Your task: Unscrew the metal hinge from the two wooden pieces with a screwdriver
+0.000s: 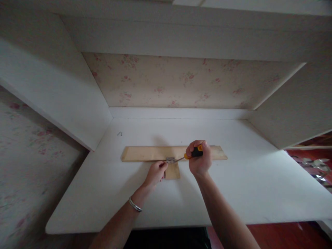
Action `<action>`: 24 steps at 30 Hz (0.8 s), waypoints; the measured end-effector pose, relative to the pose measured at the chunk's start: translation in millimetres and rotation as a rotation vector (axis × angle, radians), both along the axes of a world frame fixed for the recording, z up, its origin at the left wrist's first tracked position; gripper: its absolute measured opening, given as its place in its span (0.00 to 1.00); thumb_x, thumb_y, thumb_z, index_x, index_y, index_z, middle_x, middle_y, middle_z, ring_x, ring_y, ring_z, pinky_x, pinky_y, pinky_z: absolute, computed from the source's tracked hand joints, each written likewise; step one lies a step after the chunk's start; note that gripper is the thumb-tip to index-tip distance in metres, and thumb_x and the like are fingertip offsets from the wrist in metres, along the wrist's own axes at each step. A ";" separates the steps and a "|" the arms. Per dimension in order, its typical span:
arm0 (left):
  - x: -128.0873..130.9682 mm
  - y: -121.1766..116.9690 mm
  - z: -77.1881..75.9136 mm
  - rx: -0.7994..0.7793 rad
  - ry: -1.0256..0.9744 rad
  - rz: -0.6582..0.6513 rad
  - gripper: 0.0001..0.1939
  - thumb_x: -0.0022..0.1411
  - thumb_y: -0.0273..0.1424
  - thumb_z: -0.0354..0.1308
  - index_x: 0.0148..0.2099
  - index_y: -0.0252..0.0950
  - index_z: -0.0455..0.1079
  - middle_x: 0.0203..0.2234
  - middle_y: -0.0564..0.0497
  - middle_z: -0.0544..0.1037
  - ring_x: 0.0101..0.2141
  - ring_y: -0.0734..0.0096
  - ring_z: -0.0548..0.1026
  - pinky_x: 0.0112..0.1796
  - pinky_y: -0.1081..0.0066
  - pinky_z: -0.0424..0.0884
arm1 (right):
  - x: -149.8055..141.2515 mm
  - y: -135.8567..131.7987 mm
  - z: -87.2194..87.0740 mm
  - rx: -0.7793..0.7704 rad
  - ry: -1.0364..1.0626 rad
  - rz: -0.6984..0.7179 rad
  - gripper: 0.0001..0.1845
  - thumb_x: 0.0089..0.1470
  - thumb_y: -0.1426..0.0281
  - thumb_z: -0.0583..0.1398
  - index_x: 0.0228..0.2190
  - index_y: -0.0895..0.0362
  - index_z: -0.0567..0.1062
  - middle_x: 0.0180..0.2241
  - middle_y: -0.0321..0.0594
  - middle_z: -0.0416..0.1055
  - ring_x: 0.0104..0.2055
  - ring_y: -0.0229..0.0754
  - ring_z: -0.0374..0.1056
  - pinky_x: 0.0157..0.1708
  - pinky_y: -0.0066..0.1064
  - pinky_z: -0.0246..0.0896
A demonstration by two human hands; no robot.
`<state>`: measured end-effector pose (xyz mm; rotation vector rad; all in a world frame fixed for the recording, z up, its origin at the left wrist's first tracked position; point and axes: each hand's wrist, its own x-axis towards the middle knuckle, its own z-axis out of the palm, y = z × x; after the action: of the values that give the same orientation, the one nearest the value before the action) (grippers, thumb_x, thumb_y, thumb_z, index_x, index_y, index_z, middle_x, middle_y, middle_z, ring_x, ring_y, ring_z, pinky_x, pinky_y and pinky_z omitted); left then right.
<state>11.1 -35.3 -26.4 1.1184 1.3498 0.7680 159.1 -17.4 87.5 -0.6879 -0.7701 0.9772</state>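
A long, pale wooden board point(145, 153) lies crosswise on the white desk top. A short wooden piece point(173, 172) sits against its near edge, and a small metal hinge point(170, 160) bridges the two. My right hand point(199, 160) is wrapped round the black and yellow handle of a screwdriver point(196, 152). Its shaft slants down to the left, with the tip at the hinge's right end. The fingers of my left hand point(157, 173) are pinched at the hinge's left end. Something small and red shows beneath that hand, mostly hidden.
Several loose screws point(119, 133) lie at the back left of the desk top point(103, 193). White side panels point(85, 114) rise at left and right, with an overhead panel point(181, 38) above. Flowered wallpaper point(168, 83) covers the wall behind. Shiny objects point(317, 169) are at the far right.
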 end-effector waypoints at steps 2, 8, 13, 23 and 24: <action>2.0 1.7 -1.8 0.005 0.023 0.021 0.16 0.56 0.42 0.52 0.32 0.33 0.67 0.13 0.58 0.62 0.12 0.79 0.60 0.12 0.79 0.49 | -0.2 0.2 -0.9 0.019 -0.005 0.007 0.14 0.55 0.63 0.51 0.22 0.55 0.65 0.19 0.32 0.58 0.17 0.33 0.56 0.15 0.26 0.46; 6.4 4.3 -2.5 0.007 0.042 0.017 0.16 0.57 0.42 0.51 0.30 0.33 0.66 0.12 0.58 0.61 0.12 0.79 0.59 0.14 0.78 0.49 | -2.6 -1.5 -2.5 0.028 -0.054 0.043 0.13 0.55 0.63 0.51 0.22 0.55 0.65 0.19 0.32 0.59 0.17 0.33 0.56 0.15 0.26 0.47; 8.5 3.8 0.3 -0.011 -0.011 0.075 0.14 0.56 0.40 0.52 0.28 0.33 0.65 0.13 0.59 0.60 0.13 0.81 0.58 0.15 0.77 0.50 | -7.8 -3.5 -3.3 0.049 -0.118 0.081 0.12 0.54 0.64 0.52 0.23 0.55 0.65 0.19 0.32 0.60 0.17 0.34 0.56 0.15 0.27 0.48; 10.6 2.1 -0.2 -0.039 -0.051 0.140 0.15 0.54 0.41 0.53 0.26 0.34 0.64 0.12 0.59 0.59 0.12 0.81 0.57 0.14 0.77 0.49 | -5.6 4.8 -0.3 0.037 -0.257 0.059 0.12 0.52 0.65 0.54 0.21 0.56 0.66 0.17 0.33 0.61 0.17 0.33 0.55 0.15 0.27 0.47; 11.0 2.1 -0.4 -0.042 -0.060 0.142 0.14 0.54 0.41 0.53 0.27 0.34 0.65 0.12 0.59 0.59 0.12 0.81 0.57 0.14 0.77 0.49 | -5.4 4.6 1.7 0.048 -0.232 0.048 0.12 0.52 0.65 0.53 0.21 0.55 0.66 0.17 0.33 0.61 0.17 0.34 0.55 0.15 0.27 0.47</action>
<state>22.2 -33.2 -26.8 0.9673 1.3992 0.8652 153.7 -12.8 89.2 -0.7525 -1.0141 0.9287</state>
